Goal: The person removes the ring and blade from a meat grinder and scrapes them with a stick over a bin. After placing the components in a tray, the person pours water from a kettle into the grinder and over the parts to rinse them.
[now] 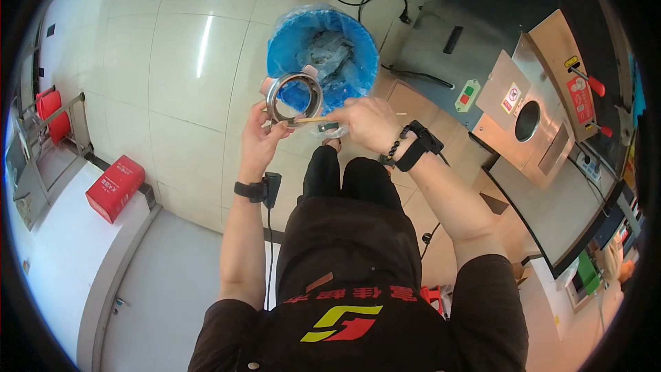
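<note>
A metal ring (pixel 270 102) with lugs on its outside is gripped at its lower edge by my left hand (pixel 258 139), fingers and thumb closed on it. My right hand (pixel 372 124) pinches a thin wooden stick (pixel 313 120), whose tip reaches the ring's lower rim beside my left thumb. Behind the ring stands a bin lined with a blue bag (pixel 368 48), with crumpled clear plastic (pixel 330 52) inside. The ring overlaps the bin's near left side in this view.
At the right is a machine with a copper-toned metal panel (pixel 492 127), a round hole and a green-and-red switch (pixel 467 96). A black cable (pixel 344 1) lies on the tiled floor (pixel 193 62) beyond the bin. A red box (pixel 116 189) sits on a white ledge at left.
</note>
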The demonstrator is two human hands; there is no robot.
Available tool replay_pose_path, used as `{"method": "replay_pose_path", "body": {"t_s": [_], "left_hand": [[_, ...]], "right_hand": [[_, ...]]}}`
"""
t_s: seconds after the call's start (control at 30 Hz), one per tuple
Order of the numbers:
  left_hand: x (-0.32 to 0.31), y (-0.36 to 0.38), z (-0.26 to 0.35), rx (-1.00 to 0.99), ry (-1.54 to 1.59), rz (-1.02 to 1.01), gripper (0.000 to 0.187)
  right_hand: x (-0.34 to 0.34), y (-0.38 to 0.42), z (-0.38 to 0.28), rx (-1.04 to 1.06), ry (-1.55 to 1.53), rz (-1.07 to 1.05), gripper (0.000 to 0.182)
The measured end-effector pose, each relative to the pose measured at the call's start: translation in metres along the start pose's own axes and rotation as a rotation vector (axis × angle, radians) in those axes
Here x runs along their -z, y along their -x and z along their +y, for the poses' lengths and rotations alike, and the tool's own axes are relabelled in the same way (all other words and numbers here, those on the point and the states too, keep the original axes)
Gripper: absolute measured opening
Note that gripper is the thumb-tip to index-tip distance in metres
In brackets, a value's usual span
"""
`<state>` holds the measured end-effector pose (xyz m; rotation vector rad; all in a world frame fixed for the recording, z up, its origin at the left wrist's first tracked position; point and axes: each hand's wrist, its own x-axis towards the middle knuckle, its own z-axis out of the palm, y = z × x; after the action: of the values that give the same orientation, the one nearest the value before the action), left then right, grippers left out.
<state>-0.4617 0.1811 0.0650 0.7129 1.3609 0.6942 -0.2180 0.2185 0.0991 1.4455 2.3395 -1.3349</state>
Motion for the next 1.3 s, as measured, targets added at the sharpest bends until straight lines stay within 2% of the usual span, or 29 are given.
{"method": "replay_pose_path", "body": {"t_s": [0.17, 0.23, 0.37, 0.43, 0.53, 0.73, 0.8, 0.93, 1.1, 1.23, 1.3], "left_hand": [[-0.004, -0.004, -0.013, -0.020, -0.139, 0.106, 0.047], [-0.007, -0.008, -0.015, 0.029, -0.267, 0.185, 0.037], [-0.010, -0.020, -0.012, 0.080, -0.319, 0.212, 0.026], [-0.010, -0.027, -0.008, 0.289, -0.231, 0.160, 0.024], [-0.013, -0.033, 0.000, 0.347, -0.258, 0.145, 0.021], [-0.015, -0.040, 0.013, 0.412, -0.268, 0.099, 0.021], [-0.013, -0.042, 0.014, 0.430, -0.240, 0.080, 0.022], [-0.012, -0.045, 0.013, 0.465, -0.169, 0.076, 0.023], [-0.011, -0.046, 0.011, 0.499, -0.078, 0.095, 0.022], [-0.006, -0.048, 0.000, 0.525, -0.142, 0.120, 0.019], [-0.001, -0.047, -0.007, 0.504, -0.137, 0.127, 0.020]], "right_hand": [[-0.022, -0.001, 0.008, -0.024, 0.204, 0.088, 0.025], [-0.030, -0.001, 0.011, -0.039, 0.228, 0.110, 0.026], [-0.047, 0.002, 0.016, -0.142, 0.096, 0.202, 0.026], [-0.057, 0.002, 0.021, -0.166, 0.055, 0.230, 0.028], [-0.072, 0.001, 0.028, -0.204, 0.028, 0.318, 0.030], [-0.102, -0.007, 0.042, -0.254, -0.139, 0.476, 0.029], [-0.109, -0.010, 0.044, -0.264, -0.287, 0.558, 0.028], [-0.112, -0.010, 0.045, -0.237, -0.369, 0.600, 0.031], [-0.101, -0.014, 0.044, -0.227, -0.544, 0.775, 0.035], [-0.110, -0.030, 0.071, -0.275, -0.664, 0.771, 0.028], [-0.129, -0.037, 0.099, -0.455, -0.428, 0.530, 0.030]]}}
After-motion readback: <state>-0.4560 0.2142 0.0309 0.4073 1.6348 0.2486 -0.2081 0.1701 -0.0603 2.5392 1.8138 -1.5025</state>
